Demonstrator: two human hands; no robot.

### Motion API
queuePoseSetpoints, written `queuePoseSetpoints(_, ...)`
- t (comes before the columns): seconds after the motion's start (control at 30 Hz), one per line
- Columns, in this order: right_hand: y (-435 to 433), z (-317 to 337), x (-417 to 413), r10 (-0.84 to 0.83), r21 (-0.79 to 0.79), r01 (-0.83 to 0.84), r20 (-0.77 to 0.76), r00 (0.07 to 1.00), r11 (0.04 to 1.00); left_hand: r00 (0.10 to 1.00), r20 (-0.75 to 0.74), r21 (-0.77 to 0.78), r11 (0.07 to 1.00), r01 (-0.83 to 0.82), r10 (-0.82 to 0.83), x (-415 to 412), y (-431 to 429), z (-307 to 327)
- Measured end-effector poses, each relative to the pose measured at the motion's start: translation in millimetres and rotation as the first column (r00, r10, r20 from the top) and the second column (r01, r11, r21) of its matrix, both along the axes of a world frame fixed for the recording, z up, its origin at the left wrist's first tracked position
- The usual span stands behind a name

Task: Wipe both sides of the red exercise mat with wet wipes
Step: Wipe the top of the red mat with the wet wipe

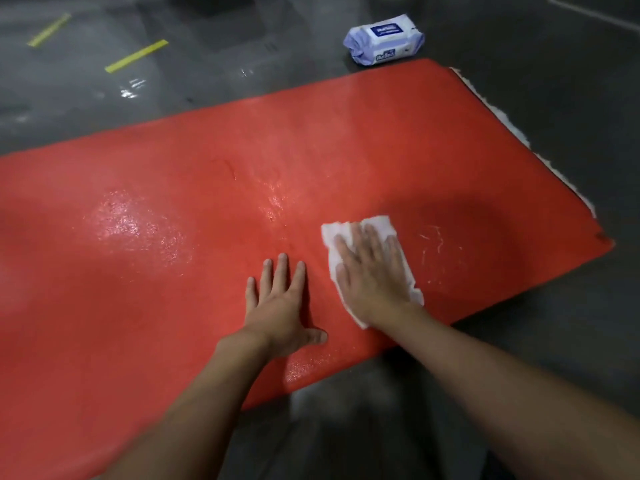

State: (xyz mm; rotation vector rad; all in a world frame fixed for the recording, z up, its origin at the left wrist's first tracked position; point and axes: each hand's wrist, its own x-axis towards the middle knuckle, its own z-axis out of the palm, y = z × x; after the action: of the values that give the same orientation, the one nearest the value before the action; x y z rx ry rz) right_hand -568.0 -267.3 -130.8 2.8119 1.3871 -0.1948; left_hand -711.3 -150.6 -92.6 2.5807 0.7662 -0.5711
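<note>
The red exercise mat point(207, 188) lies flat on the dark floor, filling most of the view, with wet shiny patches at its left and middle. My right hand point(372, 271) presses flat, fingers straight, on a white wet wipe point(337, 232) spread on the mat near its right end. My left hand point(280, 303) rests flat on the mat just left of it, fingers spread, holding nothing. Thin white scuff marks point(436, 244) show on the mat to the right of the wipe.
A pale blue pack of wet wipes point(384, 39) lies on the floor beyond the mat's far right corner. Yellow tape strips point(136, 56) mark the floor at the far left. A white frayed edge point(502, 123) shows along the mat's right side.
</note>
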Motion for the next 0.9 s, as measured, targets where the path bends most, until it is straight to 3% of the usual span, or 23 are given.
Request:
queuePoseSetpoints(0.1, -20.2, 4.2, 10.5, 0.288, -0.020, -0.289, -0.050, 0.956, 0.957, 1.000, -0.026, -0.023, 1.000, 0.005, -0.006, 2.4, -0.3, 3.1)
queuePoseSetpoints(0.13, -27.1, 7.5, 25.5, 0.307, -0.028, -0.309, -0.051, 0.950, 0.951, 1.000, -0.028, -0.028, 1.000, 0.000, -0.001, 2.5, -0.3, 3.6)
queuePoseSetpoints(0.2, -35.7, 10.7, 37.3, 0.057, -0.033, -0.058, -0.012, 0.998, 0.998, 0.999, -0.036, -0.031, 1.000, 0.000, -0.001, 4.6, -0.8, 5.3)
queuePoseSetpoints(0.27, -29.8, 5.3, 17.1, -0.190, -0.011, 0.190, -0.001, 0.982, 0.982, 0.999, -0.047, -0.030, 1.000, -0.004, 0.003, 7.8, -4.0, 5.8)
queuePoseSetpoints(0.37, -30.8, 0.9, -9.1, 0.014, -0.026, -0.014, 0.010, 1.000, 1.000, 0.999, -0.043, -0.023, 1.000, -0.005, 0.004, 10.2, -6.0, 4.6)
queuePoseSetpoints(0.43, -47.2, 6.6, 16.2, 0.139, -0.036, -0.139, -0.001, 0.990, 0.990, 1.000, -0.011, -0.025, 1.000, -0.002, 0.002, 6.2, -2.5, 2.3)
queuePoseSetpoints(0.47, -53.6, 9.1, 27.8, 0.104, -0.027, -0.104, 0.011, 0.994, 0.994, 1.000, 0.009, -0.026, 1.000, -0.002, 0.003, 2.1, -1.1, 2.2)
queuePoseSetpoints(0.57, -52.5, 5.0, 20.9, -0.220, -0.009, 0.220, 0.029, 0.975, 0.975, 0.999, 0.052, -0.033, 0.999, 0.005, -0.003, -7.2, -3.6, 3.2)
queuePoseSetpoints(0.6, -46.6, 0.9, 5.7, -0.243, -0.009, 0.244, 0.038, 0.969, 0.970, 0.998, 0.062, -0.033, 0.999, 0.003, -0.001, -9.9, -6.5, 2.6)
queuePoseSetpoints(0.77, -67.4, 5.0, 4.7, 0.149, -0.057, -0.147, 0.029, 0.988, 0.988, 0.997, 0.077, -0.052, 0.999, 0.000, 0.004, -12.2, -6.0, 1.3)
queuePoseSetpoints(0.9, -58.0, 5.5, -17.0, -0.281, 0.031, 0.280, 0.039, 0.959, 0.960, 0.997, 0.073, -0.053, 0.998, 0.030, -0.026, -15.3, -1.5, 3.3)
